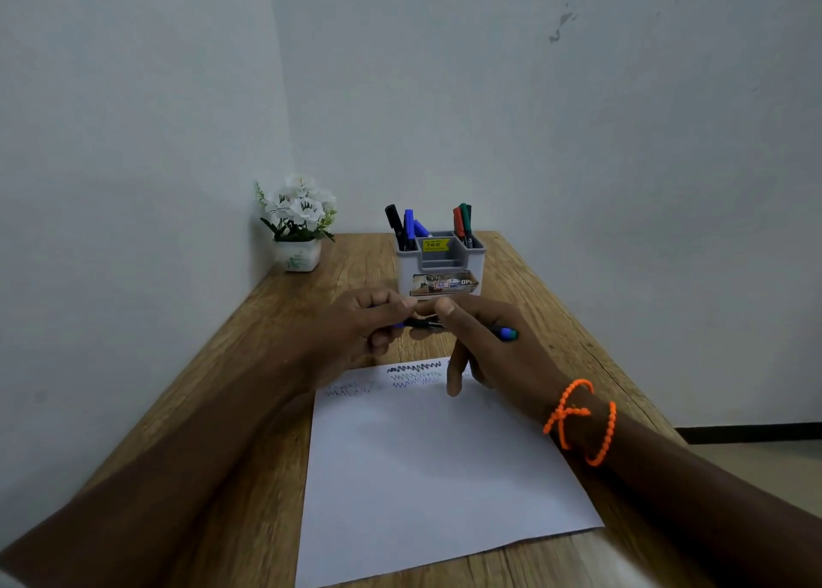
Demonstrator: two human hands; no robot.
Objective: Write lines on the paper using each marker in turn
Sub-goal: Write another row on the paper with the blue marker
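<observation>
A white sheet of paper (436, 467) lies on the wooden table (249, 391), with several zigzag lines near its far edge. Above that edge both hands hold one marker (427, 323) level: a dark barrel with a blue end sticking out on the right. My left hand (356, 325) pinches its left end with curled fingers. My right hand (480, 342) grips the barrel, one finger hanging down toward the paper. Whether the cap is on is hidden by the fingers. A grey holder (440, 267) behind the hands carries black, blue, red and green markers.
A small white pot of white flowers (298, 227) stands in the far left corner against the wall. Walls close the table off at the left and back. The table's right edge drops to the floor. An orange bead bracelet (582, 418) is on my right wrist.
</observation>
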